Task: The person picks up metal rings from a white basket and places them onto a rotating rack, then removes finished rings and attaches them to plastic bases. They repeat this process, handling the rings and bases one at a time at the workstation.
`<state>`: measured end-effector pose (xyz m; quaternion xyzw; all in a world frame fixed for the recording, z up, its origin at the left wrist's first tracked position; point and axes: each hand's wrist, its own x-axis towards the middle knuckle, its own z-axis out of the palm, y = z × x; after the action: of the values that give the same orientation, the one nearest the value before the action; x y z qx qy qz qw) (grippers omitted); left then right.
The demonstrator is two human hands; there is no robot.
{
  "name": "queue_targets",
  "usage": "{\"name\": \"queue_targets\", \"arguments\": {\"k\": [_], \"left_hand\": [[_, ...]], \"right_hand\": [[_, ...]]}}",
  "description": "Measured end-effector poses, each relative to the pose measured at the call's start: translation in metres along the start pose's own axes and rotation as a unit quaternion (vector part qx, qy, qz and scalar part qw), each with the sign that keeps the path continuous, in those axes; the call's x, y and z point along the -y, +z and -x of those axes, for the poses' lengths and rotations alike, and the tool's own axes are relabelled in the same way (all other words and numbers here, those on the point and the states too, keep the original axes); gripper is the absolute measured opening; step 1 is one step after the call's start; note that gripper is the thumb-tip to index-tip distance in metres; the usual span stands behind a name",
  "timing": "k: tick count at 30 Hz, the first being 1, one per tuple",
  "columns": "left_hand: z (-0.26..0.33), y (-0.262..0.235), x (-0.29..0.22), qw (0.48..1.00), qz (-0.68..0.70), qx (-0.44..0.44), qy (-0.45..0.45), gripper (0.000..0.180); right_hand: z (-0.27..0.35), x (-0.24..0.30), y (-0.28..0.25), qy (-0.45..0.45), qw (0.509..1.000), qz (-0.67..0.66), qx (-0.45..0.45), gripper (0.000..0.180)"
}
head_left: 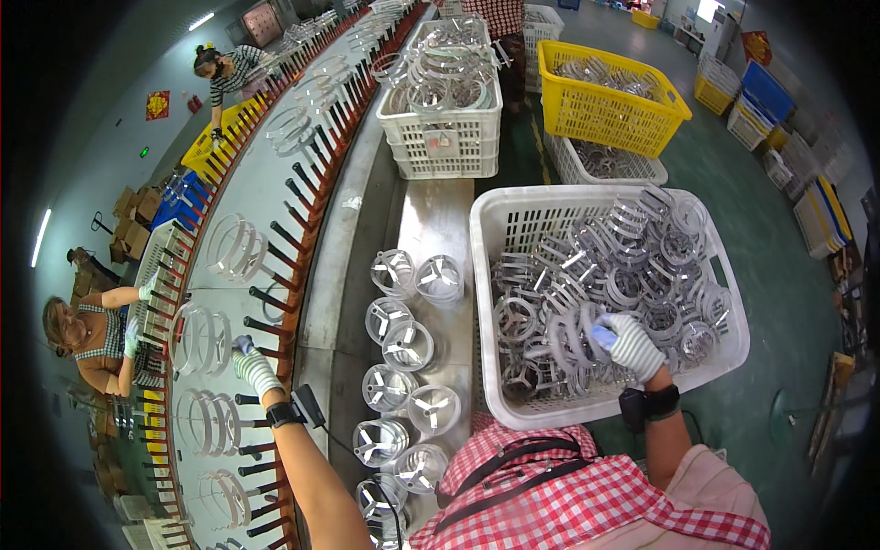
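White-gloved, our right hand (632, 346) touches rings (570, 335) at four o'clock, left hand (255, 368) beside pegs (262, 325) at eight; we can't tell either grip.

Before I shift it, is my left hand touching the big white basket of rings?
Apart: the head view shows the left hand at the pegged track, with stacked rings on a metal ledge between it and the white basket.

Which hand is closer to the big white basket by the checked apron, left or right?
Right. The right hand is over the clear rings inside the big white basket. The left hand is outside it, off to the left by the dark rods.
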<state>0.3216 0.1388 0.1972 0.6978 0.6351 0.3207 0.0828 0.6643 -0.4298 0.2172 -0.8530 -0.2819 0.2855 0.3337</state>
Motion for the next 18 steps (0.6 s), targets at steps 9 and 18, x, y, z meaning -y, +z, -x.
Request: {"name": "queue_targets", "arguments": {"k": [9, 18], "left_hand": [[0.029, -0.057, 0.022, 0.999, 0.015, 0.009, -0.049, 0.038], [0.076, -0.108, 0.031, 0.967, 0.241, 0.032, -0.07, 0.036]], "right_hand": [[-0.028, 0.065, 0.064, -0.025, 0.945, -0.295, 0.138, 0.017], [-0.02, 0.068, 0.075, -0.052, 0.964, -0.216, 0.148, 0.019]]}}
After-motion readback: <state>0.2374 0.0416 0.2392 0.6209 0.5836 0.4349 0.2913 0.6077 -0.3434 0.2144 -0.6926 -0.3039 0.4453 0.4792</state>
